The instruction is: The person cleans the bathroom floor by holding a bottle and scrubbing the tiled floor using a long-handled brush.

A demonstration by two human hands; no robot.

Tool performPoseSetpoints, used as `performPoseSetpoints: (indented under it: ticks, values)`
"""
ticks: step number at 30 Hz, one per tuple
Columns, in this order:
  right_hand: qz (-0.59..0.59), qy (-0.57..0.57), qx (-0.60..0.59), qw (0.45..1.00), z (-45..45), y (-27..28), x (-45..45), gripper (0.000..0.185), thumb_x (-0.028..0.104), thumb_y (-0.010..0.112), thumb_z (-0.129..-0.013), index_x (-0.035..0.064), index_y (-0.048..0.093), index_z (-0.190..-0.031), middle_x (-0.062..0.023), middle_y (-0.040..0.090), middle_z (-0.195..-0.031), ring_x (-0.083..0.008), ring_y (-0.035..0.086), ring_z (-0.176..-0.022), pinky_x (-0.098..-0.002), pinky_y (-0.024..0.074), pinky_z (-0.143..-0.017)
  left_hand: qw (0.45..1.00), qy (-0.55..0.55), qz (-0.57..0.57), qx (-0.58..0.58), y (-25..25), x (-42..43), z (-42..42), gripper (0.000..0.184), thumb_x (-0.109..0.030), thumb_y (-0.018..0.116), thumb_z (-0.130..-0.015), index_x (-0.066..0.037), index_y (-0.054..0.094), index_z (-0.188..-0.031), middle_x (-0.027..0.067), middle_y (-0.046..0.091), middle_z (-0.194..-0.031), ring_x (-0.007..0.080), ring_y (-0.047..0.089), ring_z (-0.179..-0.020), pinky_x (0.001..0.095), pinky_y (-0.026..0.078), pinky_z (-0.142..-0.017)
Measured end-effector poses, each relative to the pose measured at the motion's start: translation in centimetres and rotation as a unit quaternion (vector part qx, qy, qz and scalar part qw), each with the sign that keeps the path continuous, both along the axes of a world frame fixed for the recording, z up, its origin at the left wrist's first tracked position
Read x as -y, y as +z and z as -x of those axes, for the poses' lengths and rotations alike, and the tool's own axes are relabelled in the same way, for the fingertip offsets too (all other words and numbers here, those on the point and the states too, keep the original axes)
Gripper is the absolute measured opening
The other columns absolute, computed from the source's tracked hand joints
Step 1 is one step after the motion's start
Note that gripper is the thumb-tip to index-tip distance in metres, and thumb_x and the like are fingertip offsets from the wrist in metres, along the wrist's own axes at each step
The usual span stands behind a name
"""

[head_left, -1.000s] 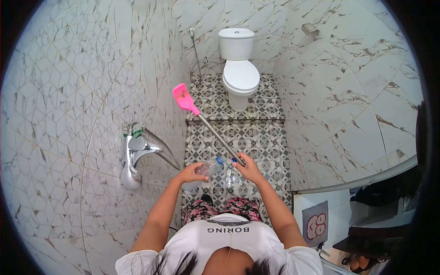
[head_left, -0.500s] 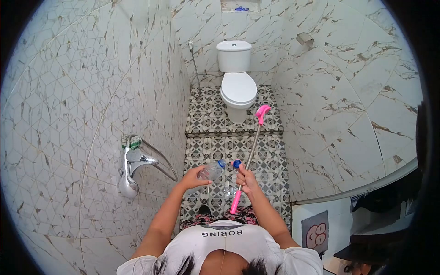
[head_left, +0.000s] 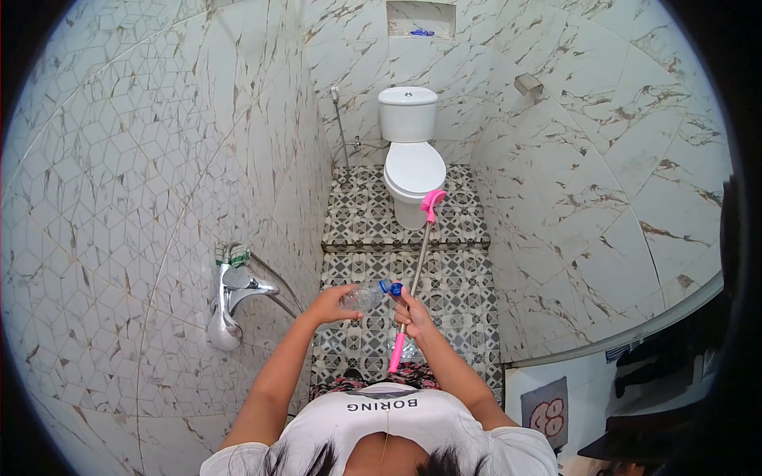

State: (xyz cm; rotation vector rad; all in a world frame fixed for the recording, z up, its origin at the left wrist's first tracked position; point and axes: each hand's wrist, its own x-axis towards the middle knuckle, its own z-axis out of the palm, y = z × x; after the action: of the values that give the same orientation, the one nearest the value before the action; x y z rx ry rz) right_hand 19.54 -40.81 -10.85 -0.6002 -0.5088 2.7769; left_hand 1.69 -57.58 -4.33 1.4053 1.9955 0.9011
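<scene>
A clear plastic bottle (head_left: 363, 297) lies sideways in my left hand (head_left: 327, 305), its blue-ringed neck pointing right. In my right hand (head_left: 414, 314) is the metal stick of a pink-headed brush (head_left: 421, 252), with its pink handle end hanging below the fist. A dark blue cap (head_left: 396, 289) shows at the fingertips of the same hand, right beside the bottle's neck. Whether cap and neck touch I cannot tell. Below my right hand, another clear plastic object (head_left: 406, 349) is partly hidden by the handle.
Ahead stands a white toilet (head_left: 415, 168) with its lid down, on a raised tiled step (head_left: 349, 230). A chrome shower mixer (head_left: 230, 297) is on the left wall. A wall niche (head_left: 421, 20) holds a blue item. A grey mat (head_left: 544, 412) lies at lower right.
The brush has swung from pointing up-left to nearly upright, its head now by the toilet's front. My right hand with the blue cap has moved closer to the bottle's neck.
</scene>
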Motion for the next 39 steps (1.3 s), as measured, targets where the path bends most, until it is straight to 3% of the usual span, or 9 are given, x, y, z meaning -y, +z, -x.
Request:
performPoseSetpoints:
  ticks: [3,8,21,26,39]
  values:
    - [0.018,-0.011,0.009,1.000,0.9,0.5,-0.2,0.024,0.024,0.054,-0.093,0.0132,0.055,-0.113,0.0056,0.045,-0.070,-0.0031,0.022,-0.040,-0.0190,0.0194,-0.033,0.999,-0.007,0.002,-0.035,0.5,-0.1,0.7,0.067,-0.033,0.080,-0.063,-0.010,0.055,-0.120,0.0095,0.063,-0.091,0.0210,0.059,-0.081,0.0319,0.047,-0.075]
    - [-0.003,0.014,0.005,1.000,2.2,0.1,-0.7,0.022,0.023,0.054,-0.092,0.0135,0.055,-0.112,0.0053,0.044,-0.069,-0.0032,0.022,-0.040,-0.0190,0.0200,-0.033,0.997,-0.003,-0.012,-0.071,1.3,-0.2,1.8,0.067,-0.037,0.078,-0.059,-0.011,0.057,-0.117,0.0144,0.064,-0.096,0.0287,0.062,-0.087,0.0357,0.048,-0.076]
    - [0.004,0.069,0.025,0.997,5.2,-0.3,-0.8,0.009,0.022,0.054,-0.092,0.0142,0.051,-0.094,0.0058,0.040,-0.065,-0.0038,0.023,-0.039,-0.0194,0.0200,-0.033,0.983,0.013,0.057,-0.172,2.7,0.0,4.3,0.070,-0.036,0.079,-0.056,-0.014,0.057,-0.119,0.0136,0.063,-0.092,0.0306,0.061,-0.087,0.0384,0.048,-0.075]
    - [0.010,0.090,0.018,0.996,6.0,-0.6,-0.8,0.012,0.023,0.056,-0.091,0.0142,0.048,-0.089,0.0052,0.040,-0.064,-0.0039,0.023,-0.039,-0.0196,0.0199,-0.033,0.973,0.024,0.116,-0.197,5.8,0.1,3.6,0.070,-0.040,0.079,-0.058,-0.014,0.057,-0.119,0.0150,0.064,-0.094,0.0315,0.061,-0.090,0.0394,0.048,-0.077]
    - [-0.008,0.095,0.030,0.995,7.3,-0.5,-1.3,0.023,0.029,0.052,-0.093,0.0075,0.049,-0.084,0.0023,0.046,-0.062,-0.0040,0.022,-0.037,-0.0196,0.0200,-0.031,0.964,0.027,0.132,-0.230,5.5,-0.8,4.6,0.071,-0.037,0.080,-0.054,-0.014,0.057,-0.118,0.0135,0.065,-0.092,0.0313,0.062,-0.087,0.0397,0.048,-0.074]
